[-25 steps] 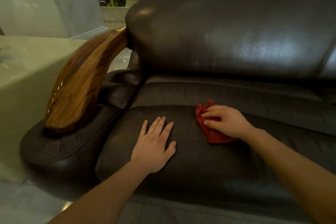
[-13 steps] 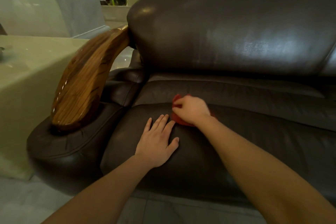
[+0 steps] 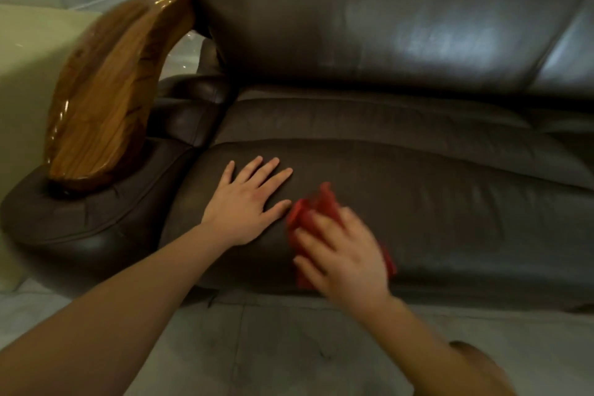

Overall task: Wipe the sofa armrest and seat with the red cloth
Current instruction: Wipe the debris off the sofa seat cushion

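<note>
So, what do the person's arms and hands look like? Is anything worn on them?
Both forearms are bare as far as the frame shows: no sleeves, no gloves. The left hand shows no ring, watch or bracelet. The right hand is motion-blurred, so small items cannot be ruled out there.

Dim indoor light; pale glare streaks the dark brown leather sofa backrest [image 3: 418,26], motion blur smears the right hand [image 3: 345,255], wide-angle edges seemingly bowed.

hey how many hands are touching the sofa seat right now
2. The left hand lies flat and bare on the seat cushion near the armrest; the right hand presses the red cloth at the cushion's front edge.
</note>
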